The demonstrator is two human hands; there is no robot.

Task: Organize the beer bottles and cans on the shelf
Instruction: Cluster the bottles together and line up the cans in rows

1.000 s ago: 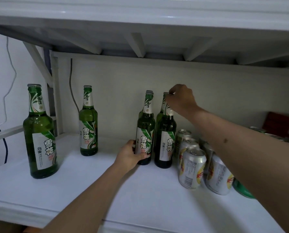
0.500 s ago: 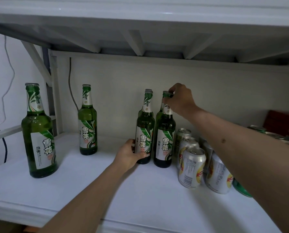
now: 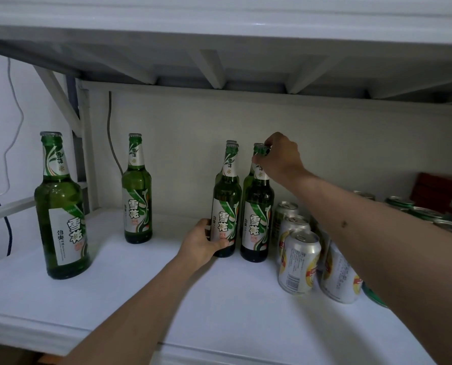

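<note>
- Two bare hands are on the clustered green glass bottles at the middle of the white shelf [image 3: 219, 299], which looks smooth and painted.
- Left hand [image 3: 202, 241] wraps low around the front-left bottle [image 3: 227, 206], fingers curled over the glossy paper label near the base; the bottle stands upright on the shelf.
- Right hand [image 3: 281, 155] pinches the crown cap and slim neck of the front-right bottle [image 3: 257, 214], fingertips closed round the top; that bottle is upright too, just beside its neighbour.
- Behind each of those, another bottle's neck and cap peek out, mostly hidden.
- Off to the left, a lone bottle [image 3: 138, 191] stands near the back wall, paler green where light passes through it.
- Nearer the front edge on the left, a bigger-looking bottle [image 3: 60, 214], rounded shoulders, white label with green swirls.
- Right of the cluster, silver aluminium cans [image 3: 298, 262] with yellow and red print stand packed in rows, pull-tabs up.
- Further right, green-rimmed cans [image 3: 424, 213] show behind the forearm.
- A red box [image 3: 443, 191] sits against the back wall at the far right.
</note>
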